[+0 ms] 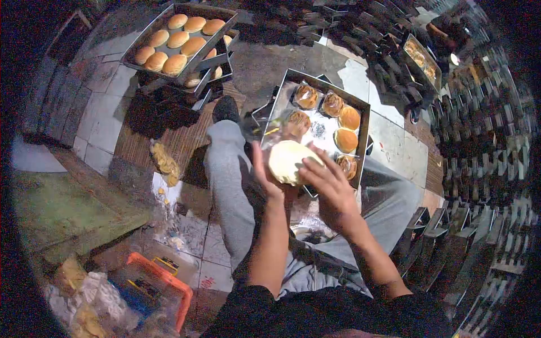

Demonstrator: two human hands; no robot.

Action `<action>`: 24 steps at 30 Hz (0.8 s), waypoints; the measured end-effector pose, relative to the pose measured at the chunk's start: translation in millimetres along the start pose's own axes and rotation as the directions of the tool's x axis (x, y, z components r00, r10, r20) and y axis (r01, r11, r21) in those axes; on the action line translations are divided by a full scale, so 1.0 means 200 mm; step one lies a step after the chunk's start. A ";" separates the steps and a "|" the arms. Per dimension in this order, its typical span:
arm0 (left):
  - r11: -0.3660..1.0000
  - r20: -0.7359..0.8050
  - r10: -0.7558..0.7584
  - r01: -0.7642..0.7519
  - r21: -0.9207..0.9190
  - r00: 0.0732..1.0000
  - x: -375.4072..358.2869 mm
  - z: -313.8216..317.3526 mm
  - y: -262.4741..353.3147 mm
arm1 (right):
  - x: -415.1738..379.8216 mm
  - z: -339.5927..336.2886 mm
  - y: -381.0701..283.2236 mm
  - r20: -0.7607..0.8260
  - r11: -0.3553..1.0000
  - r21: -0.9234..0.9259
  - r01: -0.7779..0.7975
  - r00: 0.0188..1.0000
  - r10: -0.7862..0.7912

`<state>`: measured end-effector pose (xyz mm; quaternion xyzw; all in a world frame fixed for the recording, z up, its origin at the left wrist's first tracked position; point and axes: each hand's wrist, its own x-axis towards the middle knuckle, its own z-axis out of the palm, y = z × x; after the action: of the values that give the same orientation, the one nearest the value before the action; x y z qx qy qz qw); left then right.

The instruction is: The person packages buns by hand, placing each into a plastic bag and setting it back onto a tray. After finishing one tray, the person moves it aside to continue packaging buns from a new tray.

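A round bun (292, 161) with its pale, creamy-white face turned up is held between my two hands, above the near part of a metal tray (365, 129). My left hand (265, 172) cups its left side, thumb upright along the edge. The fingers of my right hand (328, 183) lie bent over its right side. In the tray, several buns in clear plastic wrap, such as the wrapped bun (306, 97), sit beside unwrapped golden buns, one of them a glossy bun (349, 118). A blurred, yellow-marked wrapper (273, 127) is near my left fingertips.
Stacked trays (128, 61) of golden buns stand at the upper left. Another tray (422, 62) with filled pieces is at the upper right. Dark stacked metal pans (479, 141) line the right. An orange crate (181, 293) and crumpled bags (96, 298) lie lower left, below a green surface (67, 208).
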<state>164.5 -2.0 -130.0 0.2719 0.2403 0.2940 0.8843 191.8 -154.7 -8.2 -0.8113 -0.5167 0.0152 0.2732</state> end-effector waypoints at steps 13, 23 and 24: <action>0.999 0.003 -0.015 0.015 0.037 1.000 -0.26 0.25 -0.07 | -0.12 0.04 -0.02 -0.172 0.930 0.352 -0.109 0.969 0.178; 0.945 0.207 -0.327 0.321 0.063 0.922 -0.48 0.43 0.00 | -0.31 -0.03 -0.04 -0.207 0.918 0.355 -0.176 0.943 0.261; 0.945 0.326 -0.315 0.327 0.019 0.891 -0.44 0.36 -0.02 | -0.34 -0.05 -0.05 -0.156 0.898 0.380 -0.223 0.941 0.299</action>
<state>146.4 -86.4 -56.6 0.2569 0.1278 0.0995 0.9528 155.2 -212.8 -13.3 -0.8074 -0.3594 0.0595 0.4641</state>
